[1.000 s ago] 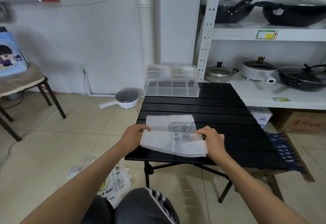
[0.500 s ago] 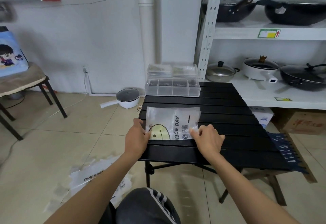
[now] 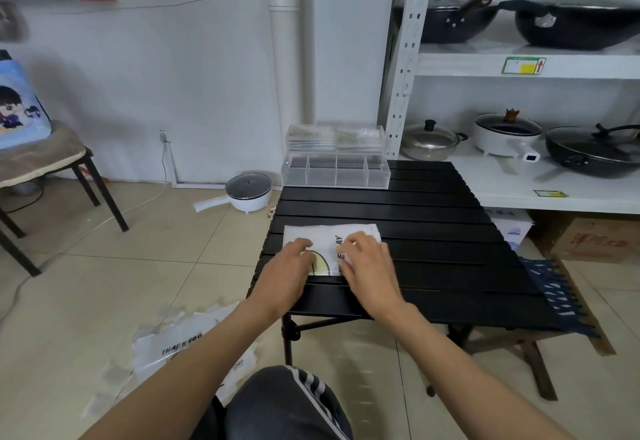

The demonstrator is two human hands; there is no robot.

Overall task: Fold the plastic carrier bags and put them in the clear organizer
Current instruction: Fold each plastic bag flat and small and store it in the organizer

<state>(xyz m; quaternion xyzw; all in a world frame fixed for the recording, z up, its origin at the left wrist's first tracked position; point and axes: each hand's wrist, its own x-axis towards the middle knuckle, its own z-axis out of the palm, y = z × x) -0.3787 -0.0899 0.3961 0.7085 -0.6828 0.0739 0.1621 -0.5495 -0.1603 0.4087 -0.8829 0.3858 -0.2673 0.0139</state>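
Progress looks early to me: one bag (image 3: pixel 330 244) lies folded into a strip near the table's (image 3: pixel 433 231) left front. My left hand (image 3: pixel 289 271) and right hand (image 3: pixel 367 266) press it flat, fingers extended, gripping nothing. More bags (image 3: pixel 173 353) wait on the floor. The organizer (image 3: pixel 335 172) sits at the far edge; its front compartments look empty.

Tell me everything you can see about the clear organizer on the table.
The clear organizer looks like transparent acrylic, a low rectangular box with upright dividers splitting its front into four side-by-side compartments. Behind these rises a taller clear section holding flat, pale contents too blurred to identify. It stands upright at the far left edge of the black slatted table, close to the wall and shelf post. Neither hand touches it.
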